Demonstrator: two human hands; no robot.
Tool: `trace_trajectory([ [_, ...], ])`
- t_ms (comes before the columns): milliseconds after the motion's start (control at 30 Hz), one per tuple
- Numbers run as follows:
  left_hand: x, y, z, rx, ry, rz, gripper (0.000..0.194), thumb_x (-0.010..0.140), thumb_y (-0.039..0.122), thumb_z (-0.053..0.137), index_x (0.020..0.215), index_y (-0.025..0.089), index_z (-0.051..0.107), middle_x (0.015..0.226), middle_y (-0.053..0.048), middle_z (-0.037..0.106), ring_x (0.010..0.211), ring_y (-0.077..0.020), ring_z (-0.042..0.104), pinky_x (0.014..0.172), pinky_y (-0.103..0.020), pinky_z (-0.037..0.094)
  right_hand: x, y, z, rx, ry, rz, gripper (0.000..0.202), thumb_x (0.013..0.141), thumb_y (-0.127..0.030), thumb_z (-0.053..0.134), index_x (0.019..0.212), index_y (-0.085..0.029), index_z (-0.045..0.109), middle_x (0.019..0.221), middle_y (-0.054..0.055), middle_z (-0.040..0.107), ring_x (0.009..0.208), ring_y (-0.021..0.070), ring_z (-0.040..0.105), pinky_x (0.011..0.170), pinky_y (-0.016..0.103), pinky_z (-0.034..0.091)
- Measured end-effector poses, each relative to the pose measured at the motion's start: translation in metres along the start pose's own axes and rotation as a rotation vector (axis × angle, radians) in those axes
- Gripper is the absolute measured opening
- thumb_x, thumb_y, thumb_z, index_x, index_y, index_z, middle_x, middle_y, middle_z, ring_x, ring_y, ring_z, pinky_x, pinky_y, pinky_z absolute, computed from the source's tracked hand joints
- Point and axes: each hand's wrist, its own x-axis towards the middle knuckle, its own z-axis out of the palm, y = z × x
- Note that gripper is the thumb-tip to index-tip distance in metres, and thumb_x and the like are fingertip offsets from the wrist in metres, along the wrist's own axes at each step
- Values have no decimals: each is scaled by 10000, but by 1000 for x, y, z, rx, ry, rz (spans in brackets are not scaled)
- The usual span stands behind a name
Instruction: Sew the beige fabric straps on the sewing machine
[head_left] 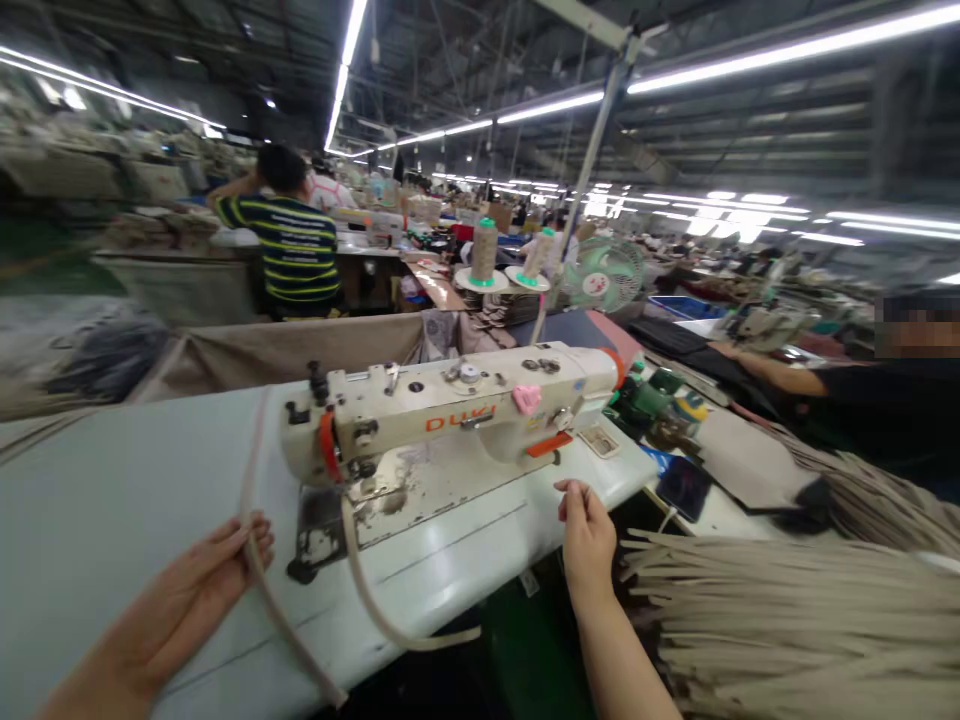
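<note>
Strap (275, 610): pinched between thumb and fingers of left hand (217, 560), one end hung near table edge (405, 640).
Right hand (586, 530): fingers loosely curled, nothing seen held.
Second strap (367, 590): draped from machine (457, 400) past edge.

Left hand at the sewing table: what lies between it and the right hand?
The head view shows a dark metal attachment, a curved beige fabric strip and smooth white tabletop between the left hand and right hand.

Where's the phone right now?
In the head view, the phone lies right of the sewing machine, with a white cable at its near edge and beige strips just below.
</note>
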Motion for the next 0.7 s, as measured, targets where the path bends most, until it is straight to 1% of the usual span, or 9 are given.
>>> trace_trajectory([
  [67, -15, 3, 3, -37, -121, 46, 213, 881, -5, 546, 972, 105, 704, 969, -104, 703, 836, -159, 691, 772, -253, 655, -47, -23, 21, 5, -343, -238, 349, 1001, -480, 513, 900, -213, 714, 797, 26, 663, 771, 187, 636, 743, 295, 496],
  [133, -20, 4, 6, -74, -181, 72, 194, 865, -14, 569, 971, 81, 700, 936, -108, 669, 805, -153, 674, 746, -246, 645, -85, -45, 40, -47, -619, -419, 254, 1010, -394, 526, 1039, -233, 720, 925, 45, 688, 836, 189, 657, 793, 299, 518],
  [167, -20, 5, 6, -71, -212, 82, 175, 868, -2, 587, 975, 77, 700, 932, -105, 655, 799, -151, 666, 742, -250, 642, -99, -56, 49, -96, -715, -482, 252, 1003, -375, 547, 1155, -242, 699, 1013, 57, 691, 886, 197, 667, 825, 308, 528],
  [233, -19, 5, 7, -59, -253, 111, 129, 872, 33, 628, 969, 78, 699, 917, -95, 635, 784, -138, 647, 741, -233, 625, -120, -75, 66, -227, -835, -570, 420, 973, -358, 608, 1380, -255, 586, 1178, 83, 665, 983, 224, 673, 867, 331, 543],
  [367, -21, 1, 7, -50, -264, 167, 136, 832, 130, 748, 949, 88, 695, 904, -79, 615, 788, -135, 623, 753, -224, 596, -138, -99, 95, -493, -942, -699, 663, 912, -198, 628, 1539, -255, 424, 1169, 84, 664, 927, 231, 690, 780, 307, 555],
  [433, -25, -2, 7, -40, -248, 200, 198, 805, 197, 799, 935, 102, 686, 906, -67, 611, 804, -138, 624, 770, -229, 584, -143, -102, 107, -591, -949, -743, 696, 882, -127, 599, 1547, -228, 422, 1117, 89, 685, 887, 225, 698, 753, 289, 546],
  [533, -37, -4, 0, -2, -202, 227, 302, 781, 307, 839, 952, 120, 674, 870, -49, 610, 782, -143, 620, 743, -245, 571, -147, -99, 120, -675, -930, -783, 671, 882, -121, 572, 1538, -193, 448, 1027, 93, 719, 847, 227, 712, 731, 281, 539],
  [600, -46, -2, -12, 61, -161, 234, 382, 766, 362, 846, 1005, 120, 673, 802, -29, 595, 700, -132, 581, 638, -229, 529, -149, -95, 125, -703, -907, -799, 642, 906, -133, 546, 1538, -188, 452, 970, 86, 738, 812, 226, 721, 701, 276, 539],
  [700, -58, 10, -44, 295, -61, 286, 513, 759, 460, 811, 1118, 125, 661, 705, 8, 549, 614, -123, 508, 526, -215, 420, -151, -91, 130, -717, -870, -810, 567, 954, -168, 482, 1521, -180, 480, 909, 83, 759, 762, 229, 732, 653, 279, 541],
])
